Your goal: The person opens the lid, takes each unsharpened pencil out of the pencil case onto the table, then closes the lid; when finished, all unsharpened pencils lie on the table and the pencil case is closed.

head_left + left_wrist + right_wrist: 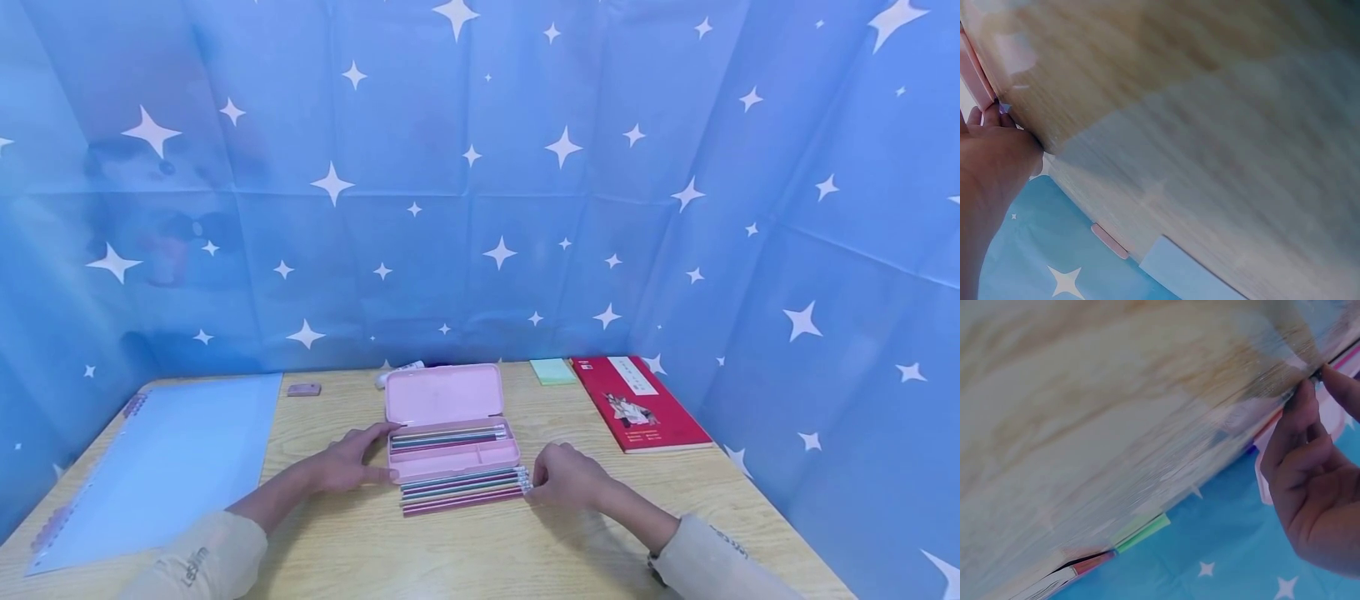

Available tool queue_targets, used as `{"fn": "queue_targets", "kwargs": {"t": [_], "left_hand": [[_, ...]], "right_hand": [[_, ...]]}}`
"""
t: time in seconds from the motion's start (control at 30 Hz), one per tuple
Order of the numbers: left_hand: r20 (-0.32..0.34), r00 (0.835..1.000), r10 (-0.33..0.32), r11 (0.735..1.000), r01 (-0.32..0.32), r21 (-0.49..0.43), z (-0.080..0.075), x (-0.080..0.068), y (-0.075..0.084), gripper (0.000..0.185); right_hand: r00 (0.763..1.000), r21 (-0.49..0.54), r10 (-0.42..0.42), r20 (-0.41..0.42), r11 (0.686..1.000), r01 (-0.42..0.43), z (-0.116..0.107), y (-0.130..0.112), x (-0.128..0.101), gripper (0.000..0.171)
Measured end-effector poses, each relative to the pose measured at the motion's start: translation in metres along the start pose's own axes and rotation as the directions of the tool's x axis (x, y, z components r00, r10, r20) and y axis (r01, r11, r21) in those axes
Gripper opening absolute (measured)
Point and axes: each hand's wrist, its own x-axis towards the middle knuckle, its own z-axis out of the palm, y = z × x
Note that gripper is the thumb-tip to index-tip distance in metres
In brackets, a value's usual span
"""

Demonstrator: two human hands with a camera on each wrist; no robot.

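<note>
A pink pencil case (450, 457) lies open on the wooden table (465, 550), its lid (442, 393) tipped back. Several pencils (446, 437) lie in its rear compartment. A row of coloured pencils (461, 492) lies on the table against its front. My left hand (384, 452) rests against the case's left end, forefinger and thumb stretched along it; in the left wrist view, this hand (991, 162) touches the pink edge (975, 75). My right hand (531, 486) pinches the eraser ends of the front pencils with curled fingers. In the right wrist view, its fingertips (1310, 394) meet there.
A light blue punched sheet (172, 458) covers the table's left. A small pink eraser (303, 389) and a white tube (401, 371) lie behind the case. A green note pad (552, 371) and a red book (637, 404) lie at the back right. Blue star cloth (480, 208) walls the table.
</note>
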Motion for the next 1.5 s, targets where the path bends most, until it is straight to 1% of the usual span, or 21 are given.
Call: {"fn": "queue_targets", "kwargs": {"t": [0.33,0.53,0.8,1.03,1.23,1.37,1.5], "left_hand": [[-0.001,1.000,0.003,1.000,-0.003,0.002,-0.001,-0.001,-0.003,0.086],[-0.004,1.000,0.002,1.000,-0.002,-0.001,-0.002,-0.002,-0.003,0.086],[-0.011,1.000,-0.004,1.000,0.004,0.004,-0.004,-0.002,-0.003,0.085],[-0.009,1.000,-0.003,1.000,0.003,0.002,-0.002,-0.001,-0.005,0.085],[-0.008,1.000,0.005,1.000,-0.004,0.004,0.000,0.002,-0.005,0.085],[-0.011,1.000,0.009,1.000,-0.009,0.005,0.001,0.002,-0.005,0.084],[-0.011,1.000,0.014,1.000,-0.014,-0.001,0.000,0.002,-0.004,0.084]], "right_hand": [[1.000,-0.018,-0.020,0.005,1.000,0.020,-0.002,-0.004,0.004,0.016],[1.000,0.008,-0.024,-0.006,1.000,0.024,-0.010,-0.009,0.011,0.012],[0.995,0.026,-0.093,-0.028,0.995,0.094,-0.012,-0.019,0.032,0.011],[0.982,0.024,-0.172,-0.073,0.985,0.174,-0.012,-0.025,0.055,0.009],[0.981,0.040,-0.178,-0.077,0.983,0.182,-0.009,-0.025,0.072,0.019],[0.982,0.039,-0.176,-0.074,0.983,0.179,-0.007,-0.025,0.081,0.015],[0.982,0.048,-0.180,-0.053,0.982,0.183,-0.006,-0.026,0.087,0.011]]}}
